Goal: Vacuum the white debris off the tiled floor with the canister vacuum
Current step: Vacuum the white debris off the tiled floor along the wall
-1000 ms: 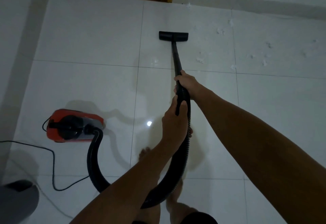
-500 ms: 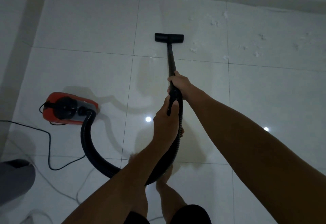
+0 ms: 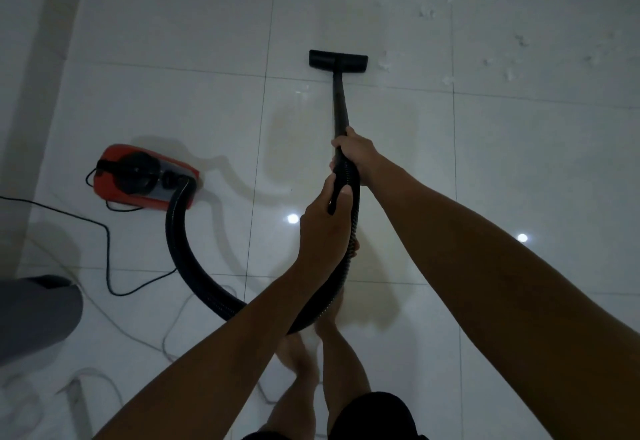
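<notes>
The black vacuum wand [image 3: 340, 104] runs forward to a flat black floor head [image 3: 338, 61] resting on the white tiled floor [image 3: 173, 24]. My right hand [image 3: 356, 154] grips the wand where it meets the ribbed black hose [image 3: 194, 266]. My left hand [image 3: 325, 221] holds the hose just below it. The hose loops left and back to the red canister vacuum [image 3: 143, 176] on the floor at left. White debris [image 3: 384, 64] lies just right of the floor head, with more scattered flecks [image 3: 509, 74] further right.
A black power cord [image 3: 107, 252] trails from the canister to the left edge. White cables [image 3: 173, 332] lie on the floor near my bare legs [image 3: 332, 363]. A grey object [image 3: 34, 315] sits at the lower left. A wall [image 3: 20, 59] runs along the left side.
The floor head has been drawn back toward me over the tile, and the view has tilted down, so the wooden door at the top is out of frame. Both hands keep their grip.
</notes>
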